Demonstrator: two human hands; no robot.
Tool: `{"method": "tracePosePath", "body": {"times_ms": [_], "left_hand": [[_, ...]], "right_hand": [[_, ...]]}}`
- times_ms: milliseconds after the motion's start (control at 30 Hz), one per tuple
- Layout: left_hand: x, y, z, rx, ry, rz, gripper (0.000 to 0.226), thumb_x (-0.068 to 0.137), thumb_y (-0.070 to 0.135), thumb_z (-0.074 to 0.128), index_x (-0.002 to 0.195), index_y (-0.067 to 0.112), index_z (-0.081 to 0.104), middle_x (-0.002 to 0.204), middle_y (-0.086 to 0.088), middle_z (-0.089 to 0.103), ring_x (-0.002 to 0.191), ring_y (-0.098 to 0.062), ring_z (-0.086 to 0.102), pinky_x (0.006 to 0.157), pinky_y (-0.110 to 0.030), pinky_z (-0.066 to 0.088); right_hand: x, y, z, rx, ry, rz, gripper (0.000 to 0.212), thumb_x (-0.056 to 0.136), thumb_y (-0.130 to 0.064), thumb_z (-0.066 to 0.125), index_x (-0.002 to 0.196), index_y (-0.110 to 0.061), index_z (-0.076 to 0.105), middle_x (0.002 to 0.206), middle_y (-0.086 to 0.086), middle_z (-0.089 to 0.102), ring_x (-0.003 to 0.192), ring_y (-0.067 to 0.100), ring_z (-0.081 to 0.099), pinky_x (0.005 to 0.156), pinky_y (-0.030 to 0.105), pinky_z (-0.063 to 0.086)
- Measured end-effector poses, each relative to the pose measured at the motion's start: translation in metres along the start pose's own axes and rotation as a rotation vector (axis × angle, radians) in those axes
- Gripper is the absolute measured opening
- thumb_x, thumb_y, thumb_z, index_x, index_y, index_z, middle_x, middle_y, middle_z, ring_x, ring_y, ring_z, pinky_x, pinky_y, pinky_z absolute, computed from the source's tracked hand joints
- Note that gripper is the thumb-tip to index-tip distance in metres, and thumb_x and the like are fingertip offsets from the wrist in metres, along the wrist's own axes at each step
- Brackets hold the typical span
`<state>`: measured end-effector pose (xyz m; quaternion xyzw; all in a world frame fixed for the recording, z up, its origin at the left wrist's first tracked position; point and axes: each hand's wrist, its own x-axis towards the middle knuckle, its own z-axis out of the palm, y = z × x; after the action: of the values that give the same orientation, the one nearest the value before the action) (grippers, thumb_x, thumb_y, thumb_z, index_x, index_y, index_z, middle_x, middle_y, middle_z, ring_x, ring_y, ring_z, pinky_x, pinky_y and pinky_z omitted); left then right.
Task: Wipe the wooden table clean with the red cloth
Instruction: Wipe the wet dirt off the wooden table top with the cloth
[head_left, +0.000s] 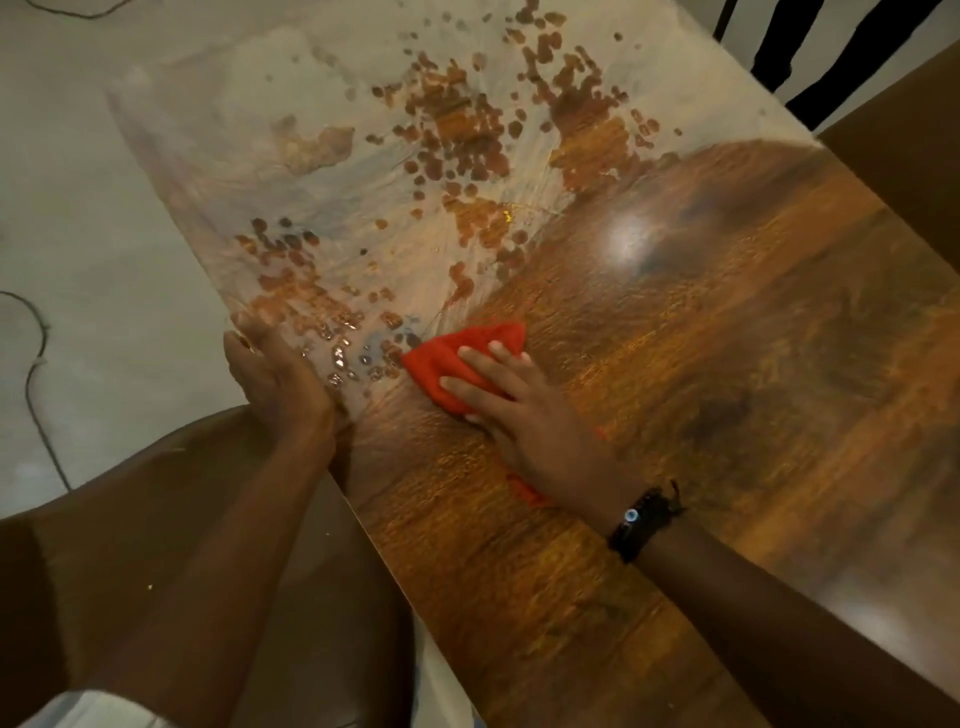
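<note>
A person's right hand (524, 410), fingers spread flat, presses a crumpled red cloth (457, 358) onto the glossy brown wooden table (675, 364), where its shiny part meets a pale, spotted film (249, 171); the left hand (275, 374), fingers straight and together, rests at the table's edge beside water droplets (337, 358)

The right hand (524, 415), a dark bracelet (641, 519) on its wrist, presses the red cloth (452, 358) flat on the wooden surface (675, 364) with straight, spread fingers (467, 392). The left hand (275, 374) lies open against the surface's left edge, just beside the cloth. Beyond them a pale film (234, 156) dotted with brown wet spots (467, 145) covers the far part, while the near part shows glossy bare wood.
</note>
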<state>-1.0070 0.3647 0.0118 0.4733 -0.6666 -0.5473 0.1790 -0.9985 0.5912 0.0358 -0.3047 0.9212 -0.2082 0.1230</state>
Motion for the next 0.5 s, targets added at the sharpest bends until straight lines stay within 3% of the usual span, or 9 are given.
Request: {"method": "tracePosePath", "body": {"times_ms": [67,233,300,367,500], "left_hand": [[0.0,-0.002,-0.002,-0.042,-0.026,-0.008,0.072,0.095,0.065,0.014,0.146,0.021,0.039,0.143,0.0,0.05,0.129,-0.02,0.049,0.11,-0.043,0.039],[0.0,-0.002,-0.005,-0.103,-0.069,-0.009,0.072,0.093,0.067,0.014,0.146,0.025,0.04,0.14,0.004,0.054,0.126,-0.016,0.053,0.108,-0.039,0.043],[0.0,-0.003,-0.006,-0.165,-0.076,-0.027,0.076,0.09,0.07,0.014,0.147,0.026,0.04,0.142,0.005,0.053,0.127,-0.015,0.052,0.11,-0.041,0.042],[0.002,-0.004,-0.006,-0.228,-0.077,-0.047,0.081,0.086,0.074,0.013,0.145,0.028,0.043,0.14,0.007,0.055,0.127,-0.013,0.053,0.11,-0.041,0.042],[0.001,-0.008,-0.005,-0.308,-0.051,-0.061,0.089,0.082,0.078,0.013,0.146,0.024,0.043,0.145,0.004,0.051,0.132,-0.014,0.049,0.113,-0.04,0.039]], "right_hand": [[-0.009,0.023,-0.013,-0.016,0.004,0.022,0.046,0.101,-0.021,0.049,0.145,-0.033,0.044,0.159,-0.003,0.028,0.149,0.022,0.019,0.123,0.041,0.012],[0.023,0.082,-0.057,0.063,0.232,0.417,0.041,0.102,-0.025,0.046,0.143,-0.029,0.047,0.158,0.001,0.031,0.146,0.024,0.025,0.118,0.049,0.026],[0.05,0.074,-0.056,0.048,0.261,0.46,0.04,0.103,-0.025,0.045,0.143,-0.025,0.047,0.157,0.006,0.032,0.146,0.028,0.026,0.117,0.051,0.026],[0.074,0.045,-0.043,0.063,0.241,0.405,0.041,0.103,-0.026,0.044,0.144,-0.025,0.046,0.158,0.006,0.029,0.147,0.029,0.022,0.118,0.053,0.022],[0.084,-0.037,0.01,0.015,0.111,0.113,0.043,0.102,-0.023,0.047,0.144,-0.029,0.044,0.159,0.001,0.027,0.149,0.028,0.016,0.123,0.047,0.009]]}}
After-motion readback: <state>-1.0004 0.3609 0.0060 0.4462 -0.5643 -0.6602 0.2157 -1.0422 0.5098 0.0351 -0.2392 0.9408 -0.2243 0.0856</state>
